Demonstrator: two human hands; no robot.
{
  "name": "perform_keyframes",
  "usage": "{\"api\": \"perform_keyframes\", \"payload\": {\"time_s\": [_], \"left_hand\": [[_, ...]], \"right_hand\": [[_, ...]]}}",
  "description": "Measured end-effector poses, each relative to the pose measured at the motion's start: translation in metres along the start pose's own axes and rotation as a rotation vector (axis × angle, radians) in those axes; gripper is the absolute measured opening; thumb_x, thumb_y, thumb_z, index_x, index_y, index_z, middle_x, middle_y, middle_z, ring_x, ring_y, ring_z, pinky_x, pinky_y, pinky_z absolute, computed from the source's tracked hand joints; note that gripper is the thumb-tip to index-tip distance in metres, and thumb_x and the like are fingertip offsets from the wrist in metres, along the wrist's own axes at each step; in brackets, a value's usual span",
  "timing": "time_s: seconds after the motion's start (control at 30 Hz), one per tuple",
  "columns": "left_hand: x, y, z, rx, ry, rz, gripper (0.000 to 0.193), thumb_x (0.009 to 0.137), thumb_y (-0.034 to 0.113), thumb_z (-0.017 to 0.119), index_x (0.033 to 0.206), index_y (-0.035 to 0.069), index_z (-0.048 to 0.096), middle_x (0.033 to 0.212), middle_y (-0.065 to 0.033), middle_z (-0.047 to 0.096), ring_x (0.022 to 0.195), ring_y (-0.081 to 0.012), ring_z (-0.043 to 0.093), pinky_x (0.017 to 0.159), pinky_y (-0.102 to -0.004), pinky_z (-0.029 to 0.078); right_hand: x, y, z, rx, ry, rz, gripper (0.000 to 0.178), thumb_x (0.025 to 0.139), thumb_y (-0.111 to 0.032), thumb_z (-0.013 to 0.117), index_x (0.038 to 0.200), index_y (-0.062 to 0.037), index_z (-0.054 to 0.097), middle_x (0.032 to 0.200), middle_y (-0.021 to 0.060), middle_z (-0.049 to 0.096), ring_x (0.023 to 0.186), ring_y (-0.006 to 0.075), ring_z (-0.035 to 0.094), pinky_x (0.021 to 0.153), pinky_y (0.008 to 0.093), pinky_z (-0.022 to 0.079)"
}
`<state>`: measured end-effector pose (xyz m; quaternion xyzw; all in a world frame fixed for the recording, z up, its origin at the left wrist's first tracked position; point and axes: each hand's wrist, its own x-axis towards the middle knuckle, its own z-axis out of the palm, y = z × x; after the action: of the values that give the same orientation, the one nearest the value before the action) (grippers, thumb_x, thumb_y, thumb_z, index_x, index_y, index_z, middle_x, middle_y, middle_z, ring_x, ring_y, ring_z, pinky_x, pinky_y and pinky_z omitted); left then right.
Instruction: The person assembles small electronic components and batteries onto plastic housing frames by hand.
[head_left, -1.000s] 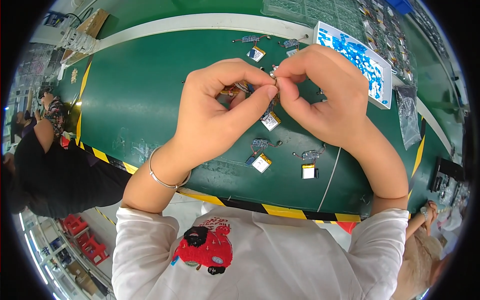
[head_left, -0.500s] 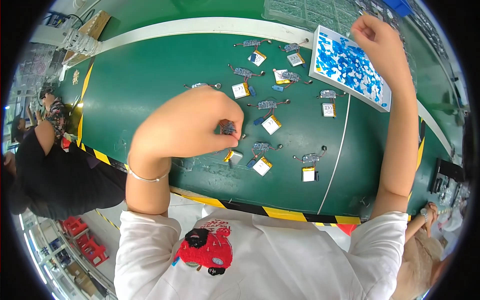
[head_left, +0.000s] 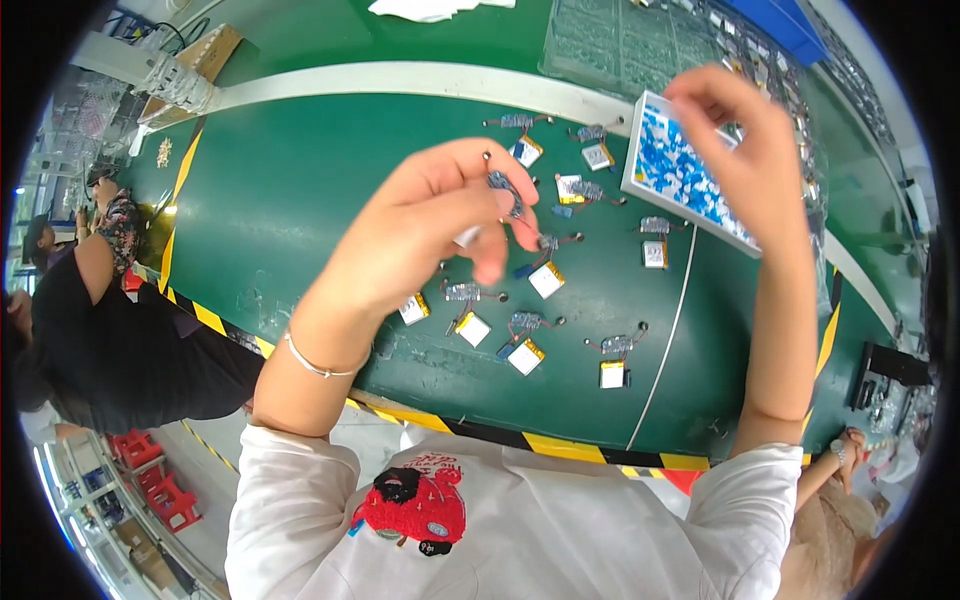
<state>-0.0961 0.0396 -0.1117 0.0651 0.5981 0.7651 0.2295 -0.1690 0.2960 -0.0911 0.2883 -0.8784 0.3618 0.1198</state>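
Observation:
Near the table's middle, my left hand is closed on a small circuit board with thin wires. A pale piece by the palm, perhaps its battery, is mostly covered by the fingers. My right hand is over a shallow white tray of small blue and white pieces. Its thumb and fingers are curled together, and whatever they hold is hidden. Around my left hand lie several similar boards, such as one board, wired to flat silver-white batteries like this battery.
Clear plastic trays and a blue bin stand beyond the white strip at the back. Striped tape marks the table's near edge. A person in black sits at left; another person's hand shows at right.
My left hand has lifted and moved right and away from me with the board, uncovering boards and batteries beneath. My right hand has come lower over the tray. The whole view has shifted slightly.

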Motion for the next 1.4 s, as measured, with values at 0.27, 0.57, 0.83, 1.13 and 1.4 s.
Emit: {"api": "perform_keyframes", "payload": {"time_s": [0.27, 0.57, 0.83, 1.13, 1.4], "left_hand": [[0.002, -0.018, 0.008, -0.383, 0.058, -0.036, 0.015, 0.088, 0.010, 0.056, 0.100, 0.001, 0.060, 0.091, -0.0098, 0.063, 0.077, -0.0175, 0.066, 0.071, -0.0312, 0.056], [0.001, -0.012, 0.012, -0.159, -0.030, 0.049, 0.013, 0.084, 0.003, 0.061, 0.096, 0.000, 0.061, 0.086, -0.0087, 0.064, 0.072, -0.0155, 0.064, 0.067, -0.0247, 0.051], [-0.005, -0.017, 0.018, -0.053, 0.068, 0.180, 0.013, 0.084, -0.002, 0.060, 0.096, -0.002, 0.062, 0.089, -0.0080, 0.064, 0.077, -0.0128, 0.062, 0.068, -0.0241, 0.050], [-0.005, -0.032, 0.025, 0.060, 0.104, 0.353, 0.010, 0.084, 0.002, 0.062, 0.094, 0.001, 0.061, 0.089, -0.0045, 0.064, 0.076, -0.0087, 0.061, 0.064, -0.0217, 0.049], [-0.003, -0.025, 0.025, 0.061, 0.118, 0.413, 0.006, 0.082, 0.002, 0.061, 0.088, 0.000, 0.063, 0.081, -0.0041, 0.064, 0.067, -0.0069, 0.059, 0.057, -0.0210, 0.045]], "right_hand": [[-0.027, -0.065, 0.029, 0.311, -0.289, -0.064, 0.028, 0.068, 0.003, 0.069, 0.095, -0.0024, 0.064, 0.086, 0.0077, 0.065, 0.075, 0.0165, 0.062, 0.066, 0.0272, 0.050], [-0.026, -0.047, 0.034, 0.710, -0.235, 0.179, 0.013, 0.080, 0.003, 0.062, 0.092, 0.0021, 0.066, 0.084, 0.0092, 0.065, 0.074, 0.0135, 0.062, 0.067, 0.0242, 0.049], [-0.026, -0.049, 0.055, 0.328, -0.004, -0.178, 0.016, 0.076, 0.001, 0.066, 0.092, 0.0000, 0.066, 0.079, 0.0099, 0.065, 0.067, 0.0172, 0.061, 0.060, 0.0265, 0.047], [-0.041, -0.050, 0.056, 0.857, -0.121, 0.221, 0.014, 0.085, 0.001, 0.060, 0.098, 0.0029, 0.062, 0.088, 0.0066, 0.061, 0.079, 0.0118, 0.058, 0.070, 0.0231, 0.046], [-0.039, -0.058, 0.050, 0.453, 0.038, 0.016, 0.003, 0.083, 0.001, 0.058, 0.086, 0.0017, 0.058, 0.083, 0.0069, 0.058, 0.075, 0.0137, 0.055, 0.070, 0.0259, 0.044]]}}
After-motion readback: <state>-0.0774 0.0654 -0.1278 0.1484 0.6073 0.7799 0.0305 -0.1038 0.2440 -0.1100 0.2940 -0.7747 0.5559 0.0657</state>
